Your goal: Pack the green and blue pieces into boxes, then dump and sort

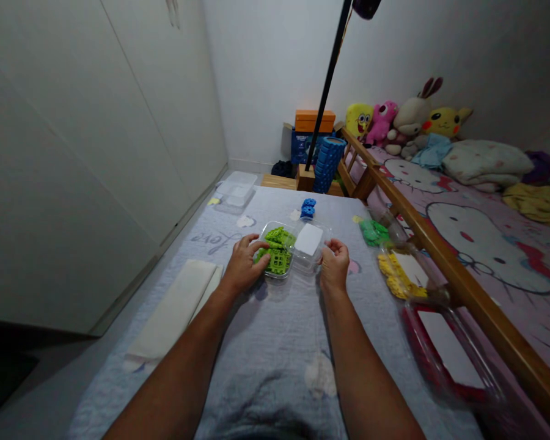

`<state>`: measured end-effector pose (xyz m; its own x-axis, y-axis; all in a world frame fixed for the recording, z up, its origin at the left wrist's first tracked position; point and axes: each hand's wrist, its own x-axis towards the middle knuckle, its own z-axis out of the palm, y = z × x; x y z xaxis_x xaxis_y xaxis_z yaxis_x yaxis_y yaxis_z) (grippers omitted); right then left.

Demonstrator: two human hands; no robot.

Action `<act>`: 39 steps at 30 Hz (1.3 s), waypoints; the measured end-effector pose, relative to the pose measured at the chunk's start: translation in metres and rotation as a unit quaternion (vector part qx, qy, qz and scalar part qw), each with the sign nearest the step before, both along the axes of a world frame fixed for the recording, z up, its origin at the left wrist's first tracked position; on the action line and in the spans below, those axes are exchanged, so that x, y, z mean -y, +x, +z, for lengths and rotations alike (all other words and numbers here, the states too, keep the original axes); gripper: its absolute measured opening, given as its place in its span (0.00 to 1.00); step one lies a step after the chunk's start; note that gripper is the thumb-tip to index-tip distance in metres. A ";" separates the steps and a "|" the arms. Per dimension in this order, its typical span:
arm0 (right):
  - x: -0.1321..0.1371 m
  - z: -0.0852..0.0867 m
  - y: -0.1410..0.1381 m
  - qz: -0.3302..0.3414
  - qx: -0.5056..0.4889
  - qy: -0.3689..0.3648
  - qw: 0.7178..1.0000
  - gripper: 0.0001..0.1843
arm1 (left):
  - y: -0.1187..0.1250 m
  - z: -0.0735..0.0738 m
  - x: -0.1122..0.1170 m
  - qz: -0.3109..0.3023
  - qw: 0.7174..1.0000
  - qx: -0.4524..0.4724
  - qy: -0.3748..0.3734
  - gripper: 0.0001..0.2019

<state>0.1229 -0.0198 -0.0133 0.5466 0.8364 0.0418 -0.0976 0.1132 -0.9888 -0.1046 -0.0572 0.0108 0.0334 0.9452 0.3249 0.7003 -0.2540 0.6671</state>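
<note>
A clear plastic clamshell container (277, 278) lies unfolded on the cloth-covered table. Its left half holds lime-green lattice-like plastic pieces (279, 260). A white label (308, 239) is on its lid (308, 266), the right half. My left hand (245, 266) rests at the container's left rim, fingers and thumb apart, their tips over the green pieces. With thumb and fingers closed, my right hand (335, 260) pinches the right edge of the lid. Just beyond the container sit small blue plastic pieces (308, 208).
Along the right edge stand clear containers with green pieces (374, 233), yellow pieces (401, 278) and red contents (449, 351). Folded cream cloth or paper (176, 308) lies at left. A clear tub (238, 188) stands at the far left. A wooden bed rail (421, 250) borders the right.
</note>
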 end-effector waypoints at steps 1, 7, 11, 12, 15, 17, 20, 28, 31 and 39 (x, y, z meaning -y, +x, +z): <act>-0.002 -0.002 0.004 -0.005 0.003 -0.002 1.000 0.24 | 0.001 0.000 0.000 0.004 1.000 -0.004 0.002 0.11; -0.008 -0.010 0.023 -0.054 0.072 -0.030 0.996 0.24 | 0.009 0.001 0.001 0.031 0.999 0.011 0.005 0.10; -0.007 -0.009 0.030 -0.082 0.161 -0.062 0.982 0.20 | 0.009 0.000 0.001 0.024 0.999 0.034 -0.010 0.09; -0.006 -0.009 0.031 -0.086 0.183 -0.067 0.977 0.19 | 0.009 -0.001 0.001 0.022 0.999 0.037 -0.014 0.09; -0.005 -0.008 0.033 -0.098 0.231 -0.080 0.965 0.17 | 0.008 -0.003 0.001 0.016 0.999 0.042 -0.026 0.09; -0.005 -0.010 0.035 -0.103 0.243 -0.087 0.961 0.16 | 0.008 -0.004 0.000 0.013 0.999 0.045 -0.024 0.09; -0.006 -0.014 0.039 -0.095 0.271 -0.095 0.953 0.17 | 0.009 -0.004 0.001 0.013 0.999 0.045 -0.013 0.09; 0.009 0.007 0.016 -0.046 0.420 0.033 0.906 0.16 | 0.011 0.000 0.005 0.005 1.000 0.012 -0.012 0.07; 0.023 0.019 -0.010 0.112 0.443 0.104 0.883 0.07 | 0.013 -0.002 0.004 0.012 0.999 0.025 -0.016 0.10; 0.038 0.015 -0.043 0.173 0.506 0.048 0.844 0.04 | 0.011 -0.006 0.003 0.048 0.992 0.115 -0.014 0.09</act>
